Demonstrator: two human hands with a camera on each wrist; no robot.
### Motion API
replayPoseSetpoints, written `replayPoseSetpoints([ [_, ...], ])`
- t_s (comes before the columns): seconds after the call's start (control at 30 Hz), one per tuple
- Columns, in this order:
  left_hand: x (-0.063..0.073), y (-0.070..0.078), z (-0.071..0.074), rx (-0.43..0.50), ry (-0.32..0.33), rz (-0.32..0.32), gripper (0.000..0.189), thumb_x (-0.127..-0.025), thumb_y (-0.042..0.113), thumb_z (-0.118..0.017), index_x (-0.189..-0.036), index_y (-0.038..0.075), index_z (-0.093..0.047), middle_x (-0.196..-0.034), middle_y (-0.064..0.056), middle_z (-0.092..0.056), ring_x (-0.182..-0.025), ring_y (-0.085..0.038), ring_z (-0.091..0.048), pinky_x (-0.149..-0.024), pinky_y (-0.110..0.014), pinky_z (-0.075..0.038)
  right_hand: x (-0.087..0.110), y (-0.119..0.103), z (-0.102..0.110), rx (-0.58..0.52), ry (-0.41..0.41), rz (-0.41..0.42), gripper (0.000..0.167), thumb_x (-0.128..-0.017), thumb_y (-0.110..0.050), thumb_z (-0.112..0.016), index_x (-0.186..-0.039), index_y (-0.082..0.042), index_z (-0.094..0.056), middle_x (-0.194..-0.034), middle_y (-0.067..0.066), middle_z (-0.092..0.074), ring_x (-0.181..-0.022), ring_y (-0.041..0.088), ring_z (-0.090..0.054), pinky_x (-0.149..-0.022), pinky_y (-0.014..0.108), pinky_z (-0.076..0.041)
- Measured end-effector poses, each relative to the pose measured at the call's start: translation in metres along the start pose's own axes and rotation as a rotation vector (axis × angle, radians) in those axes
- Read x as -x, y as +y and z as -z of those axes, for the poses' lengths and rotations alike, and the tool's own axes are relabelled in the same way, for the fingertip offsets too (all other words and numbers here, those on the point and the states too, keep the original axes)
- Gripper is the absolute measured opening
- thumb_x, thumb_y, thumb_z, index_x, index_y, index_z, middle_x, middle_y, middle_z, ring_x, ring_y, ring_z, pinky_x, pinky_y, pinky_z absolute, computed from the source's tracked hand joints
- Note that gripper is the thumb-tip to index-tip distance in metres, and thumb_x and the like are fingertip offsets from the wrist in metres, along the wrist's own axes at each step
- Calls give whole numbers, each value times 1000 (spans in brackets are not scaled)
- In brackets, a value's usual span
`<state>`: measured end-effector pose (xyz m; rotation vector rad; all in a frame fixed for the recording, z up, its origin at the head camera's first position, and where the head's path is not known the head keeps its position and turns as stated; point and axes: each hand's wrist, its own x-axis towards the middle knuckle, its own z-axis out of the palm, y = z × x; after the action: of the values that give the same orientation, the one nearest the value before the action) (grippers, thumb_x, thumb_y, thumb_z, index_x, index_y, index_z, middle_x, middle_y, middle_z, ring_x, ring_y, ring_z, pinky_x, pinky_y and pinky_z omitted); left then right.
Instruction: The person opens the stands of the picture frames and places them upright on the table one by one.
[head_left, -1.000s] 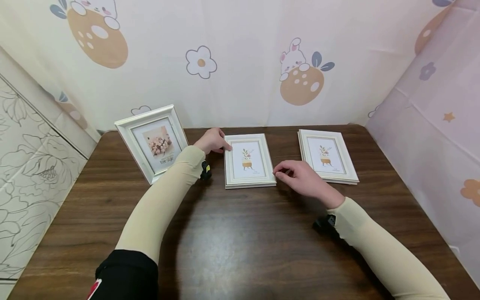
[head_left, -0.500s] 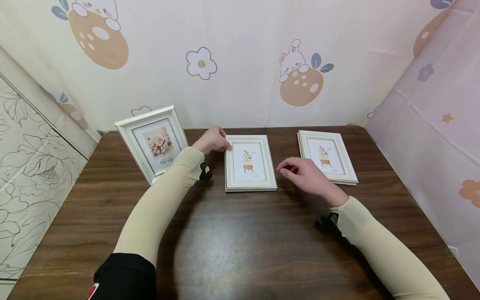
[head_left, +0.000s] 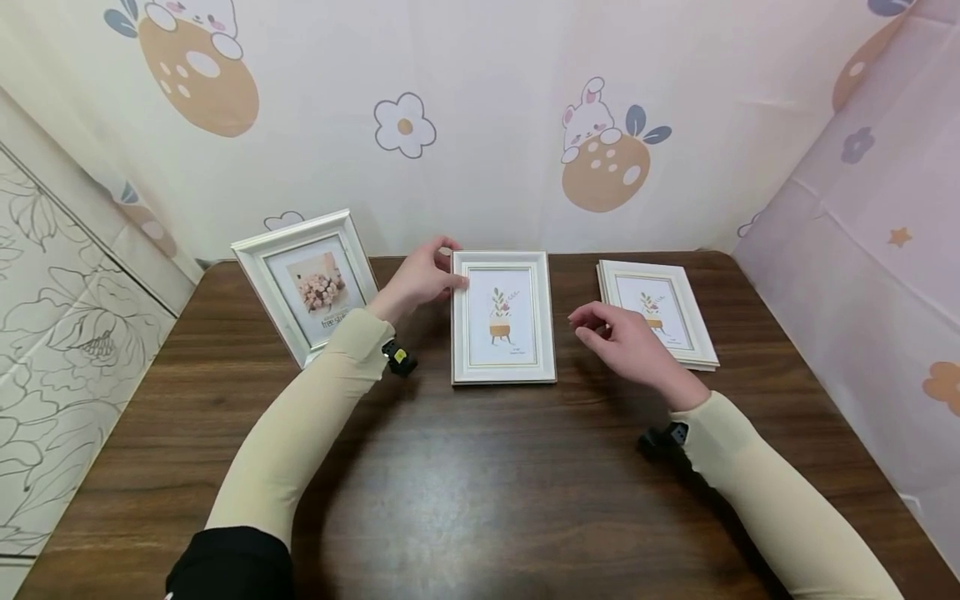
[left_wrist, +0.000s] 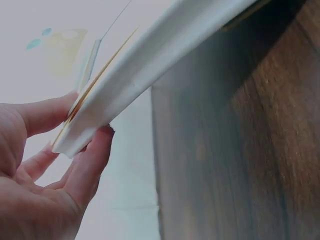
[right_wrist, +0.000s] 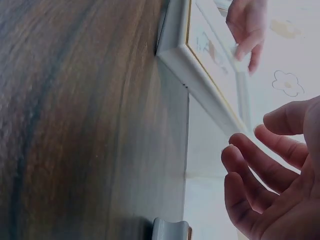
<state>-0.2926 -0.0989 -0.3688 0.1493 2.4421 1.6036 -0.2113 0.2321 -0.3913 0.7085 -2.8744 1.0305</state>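
In the head view a white picture frame (head_left: 459, 333) with a potted-plant print tilts up from the table, its lower edge low near the wood. My left hand (head_left: 422, 279) pinches its upper left corner. The left wrist view has the thumb on the face of this frame (left_wrist: 135, 75) and the fingers behind it. My right hand (head_left: 618, 337) hovers just right of the frame, fingers loosely bent and holding nothing. From the right wrist, its fingers (right_wrist: 265, 170) appear apart from the frame's side.
A larger white picture frame (head_left: 288, 333) with a flower photo stands upright at the left, behind my left forearm. To the right, a stack of white picture frames (head_left: 693, 321) lies flat, partly covered by my right hand. Brown wooden table (head_left: 465, 483); patterned curtain (head_left: 487, 183) behind it.
My left hand has raised the top of the middle picture frame, which lay nearly flat before and now tilts more upright. My right hand has drawn away from its edge toward the right.
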Motion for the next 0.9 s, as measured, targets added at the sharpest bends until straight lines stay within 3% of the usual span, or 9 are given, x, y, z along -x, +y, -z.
replayPoseSetpoints([
  [0.23, 23, 6, 1, 26, 64, -134, 47, -87, 8, -76, -127, 19, -54, -114, -11, -62, -93, -25, -64, -83, -52, -56, 4, -1, 1, 32, 3, 5, 19, -98, -14, -62, -115, -6, -66, -101, 3, -68, -87, 19, -60, -76, 40, -50],
  [0.53, 51, 18, -1, 39, 159, -263, 40, -88, 7, -76, -123, 17, -59, -109, -8, -69, -88, -21, -68, -73, -44, -59, 12, -5, -1, 9, -29, 37, 15, -98, -13, -63, -110, -6, -69, -102, 4, -69, -83, 19, -61, -74, 41, -51],
  [0.73, 64, 15, -1, 93, 217, -359, 33, -89, 8, -76, -118, 15, -63, -102, -7, -72, -84, -19, -69, -69, -41, -60, 18, -6, -2, -3, -52, 59, 11, -97, -12, -64, -106, -9, -71, -101, 0, -69, -76, 19, -58, -68, 35, -49],
  [0.9, 73, 14, 3, 137, 223, -428, 30, -90, 9, -74, -118, 11, -64, -102, -11, -71, -84, -21, -69, -70, -41, -60, 20, -8, -3, -13, -58, 77, 11, -97, -11, -64, -106, -9, -71, -100, 0, -69, -77, 18, -58, -69, 33, -50],
])
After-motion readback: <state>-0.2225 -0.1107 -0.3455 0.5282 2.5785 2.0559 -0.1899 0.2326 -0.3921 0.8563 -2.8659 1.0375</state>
